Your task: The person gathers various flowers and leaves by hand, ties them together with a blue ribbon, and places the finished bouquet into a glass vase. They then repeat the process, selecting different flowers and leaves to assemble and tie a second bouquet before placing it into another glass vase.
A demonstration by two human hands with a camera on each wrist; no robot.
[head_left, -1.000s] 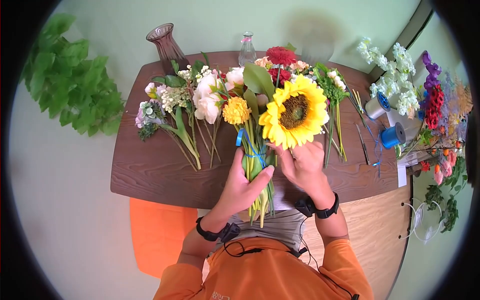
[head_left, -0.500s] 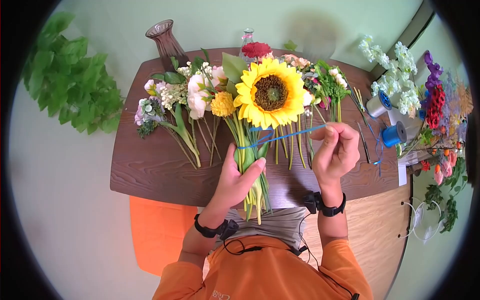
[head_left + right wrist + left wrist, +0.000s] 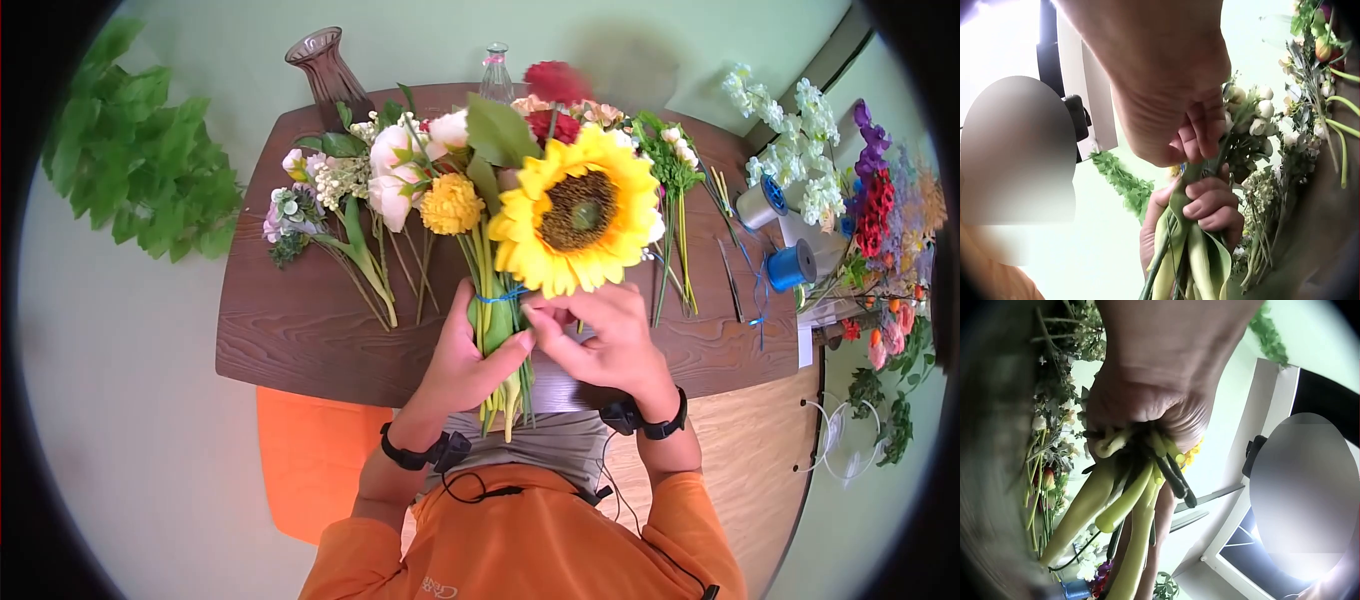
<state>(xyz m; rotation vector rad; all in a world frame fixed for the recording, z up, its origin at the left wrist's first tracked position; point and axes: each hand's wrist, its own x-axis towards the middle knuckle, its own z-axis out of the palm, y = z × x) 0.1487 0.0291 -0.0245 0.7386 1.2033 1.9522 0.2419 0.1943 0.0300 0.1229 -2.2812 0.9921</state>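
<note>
The left hand [image 3: 462,355] grips the green stems [image 3: 497,325] of a bouquet with a large sunflower [image 3: 578,212] and a yellow bloom [image 3: 452,204]. Blue ribbon [image 3: 500,296] circles the stems just above that hand. Close beside it, under the sunflower, the right hand [image 3: 605,335] has its thumb and fingers drawn together at the ribbon; the pinched part is hidden. In the left wrist view, stem ends [image 3: 1132,500] stick out below the left palm [image 3: 1154,394]. The right wrist view has the right hand's curled fingers [image 3: 1197,134] directly above the left hand [image 3: 1213,209].
Loose flowers [image 3: 345,180] lie on the brown table [image 3: 290,330] at left, others at right. A purple vase [image 3: 328,80] and small clear bottle [image 3: 495,75] stand at the back. Ribbon spools, one white [image 3: 760,203] and one blue [image 3: 791,266], sit at the right edge.
The right hand pulled the ribbon out to the right, then came back to the stems beside the left hand. The sunflower swung left, then right again. The left hand kept its grip.
</note>
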